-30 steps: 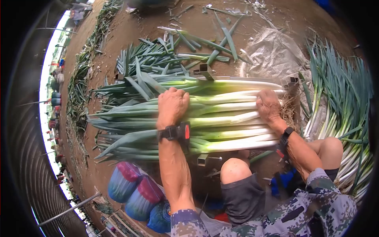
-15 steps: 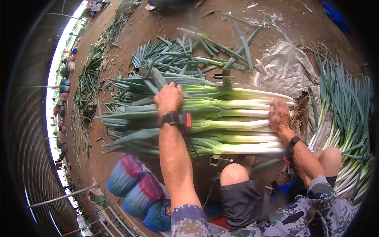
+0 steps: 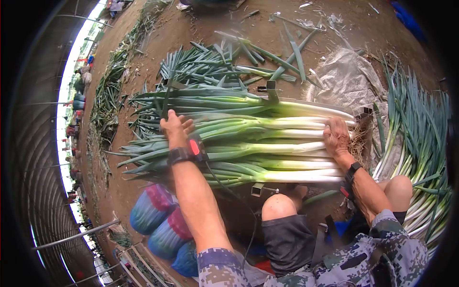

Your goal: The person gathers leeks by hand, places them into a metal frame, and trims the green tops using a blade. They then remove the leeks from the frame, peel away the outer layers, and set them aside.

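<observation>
Single view: head-worn wide fisheye. Looks forward, steeply down over knees (image 3: 278, 207); leeks (image 3: 258, 147) close below, dirt floor (image 3: 191, 28) beyond.

- Leeks (image 3: 267, 149) are lying flat, side by side, between metal posts (image 3: 257, 190).
- Their white stalks (image 3: 311, 174) are pointing right, roots (image 3: 357, 143) showing at the tips.
- Their green leaves (image 3: 153, 148) are fanning leftward, overlapping.

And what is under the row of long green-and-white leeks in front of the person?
From under the leeks, a hollow square metal tube sticks out at the near edge; a metal bracket rises at the far edge. What lies beneath their middle is covered.
</observation>
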Available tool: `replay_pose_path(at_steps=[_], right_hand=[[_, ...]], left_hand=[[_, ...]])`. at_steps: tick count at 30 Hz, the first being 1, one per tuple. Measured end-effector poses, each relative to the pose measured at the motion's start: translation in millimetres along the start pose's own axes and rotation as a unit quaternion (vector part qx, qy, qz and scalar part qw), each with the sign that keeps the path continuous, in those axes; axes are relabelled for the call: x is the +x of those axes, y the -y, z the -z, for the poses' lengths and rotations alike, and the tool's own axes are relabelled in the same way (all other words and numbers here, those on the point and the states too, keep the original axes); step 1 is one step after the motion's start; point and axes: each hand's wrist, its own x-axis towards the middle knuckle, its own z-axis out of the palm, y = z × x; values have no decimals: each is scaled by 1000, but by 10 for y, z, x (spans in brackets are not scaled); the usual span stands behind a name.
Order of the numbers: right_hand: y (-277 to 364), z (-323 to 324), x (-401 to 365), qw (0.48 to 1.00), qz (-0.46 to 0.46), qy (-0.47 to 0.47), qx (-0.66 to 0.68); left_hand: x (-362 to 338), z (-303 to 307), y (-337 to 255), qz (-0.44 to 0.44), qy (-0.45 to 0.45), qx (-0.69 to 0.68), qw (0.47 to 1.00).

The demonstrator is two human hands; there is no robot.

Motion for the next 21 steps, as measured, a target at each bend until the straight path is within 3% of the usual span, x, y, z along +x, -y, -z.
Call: replay_pose_path(at_steps=[4,7,11,13,17,21], right_hand=[[-6,-11,-20,1000,-4,3,4],[-23,-14,-31,1000,-9,14,7],[-12,16,-22,1000,-10,14,12],[-15,10,-6,1000,-12,18,7],[-32,17,-15,1000,-15,20,4],[-65,8,8,1000,-25,8,10]], left_hand=[[39,29,108,-25,-71,-128,989],[-12,-4,189,-223,57,60,971],[-566,-52,271,-471,83,314,820],[-844,5,233,-533,101,387,746],[-1037,157,457,-537,107,509,664],[-859,70,711,-566,77,473,671]])
